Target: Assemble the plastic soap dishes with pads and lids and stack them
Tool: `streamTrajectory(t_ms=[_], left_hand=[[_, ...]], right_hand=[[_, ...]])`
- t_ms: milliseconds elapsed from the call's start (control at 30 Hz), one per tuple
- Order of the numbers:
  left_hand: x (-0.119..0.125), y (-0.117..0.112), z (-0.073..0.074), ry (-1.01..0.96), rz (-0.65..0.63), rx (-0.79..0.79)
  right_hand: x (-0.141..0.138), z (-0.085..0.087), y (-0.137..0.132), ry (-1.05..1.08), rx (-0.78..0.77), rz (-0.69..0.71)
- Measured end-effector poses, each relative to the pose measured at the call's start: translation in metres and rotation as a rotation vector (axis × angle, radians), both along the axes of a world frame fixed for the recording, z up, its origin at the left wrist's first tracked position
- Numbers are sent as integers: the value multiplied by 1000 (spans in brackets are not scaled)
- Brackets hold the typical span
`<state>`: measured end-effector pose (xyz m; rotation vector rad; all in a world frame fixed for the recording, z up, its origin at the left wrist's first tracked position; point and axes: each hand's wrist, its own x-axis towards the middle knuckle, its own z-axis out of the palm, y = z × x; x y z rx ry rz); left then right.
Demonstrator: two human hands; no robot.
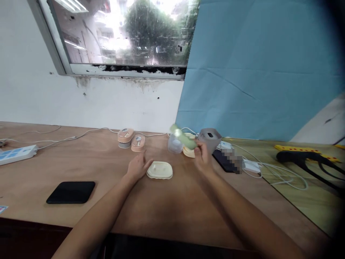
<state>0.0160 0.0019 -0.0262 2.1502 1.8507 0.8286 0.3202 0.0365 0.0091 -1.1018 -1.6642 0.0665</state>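
Observation:
My right hand [204, 158] grips one end of a pale green oval lid [185, 139], held up at a tilt and smeared by motion. Behind it on the table are a clear plastic container [175, 145] and a cream-yellow round-edged piece [189, 152], partly hidden by the lid and my hand. My left hand [137, 167] rests low over the table with its fingers apart and nothing in them. Its thumb lies at the left edge of a cream oval lid [160, 170], which lies flat.
Peach oval boxes [138, 144] stand beyond my left hand. A grey bin [212, 138] and a dark phone-like slab [223, 161] are at the right, beside white cables [280, 176]. Another black phone [71, 192] lies front left; a power strip [17, 155] is far left.

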Motion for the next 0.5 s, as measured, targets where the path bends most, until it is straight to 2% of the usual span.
streamTrajectory(t_ms=[67, 133, 233, 300, 400, 500], left_hand=[[-3, -3, 1, -98, -93, 119], [-6, -7, 1, -159, -192, 192], [-5, -12, 3, -210, -170, 209], [-3, -12, 3, -221, -108, 162], [2, -11, 4, -193, -120, 79], [6, -11, 6, -169, -122, 20]], right_hand=[[-35, -14, -24, 20, -104, 219], [-64, -25, -40, 86, -225, 344], [-88, -35, -47, 268, -378, 441], [-91, -39, -44, 344, -471, 454], [-84, -47, -37, 414, -563, 390], [-77, -51, -35, 477, -587, 329]])
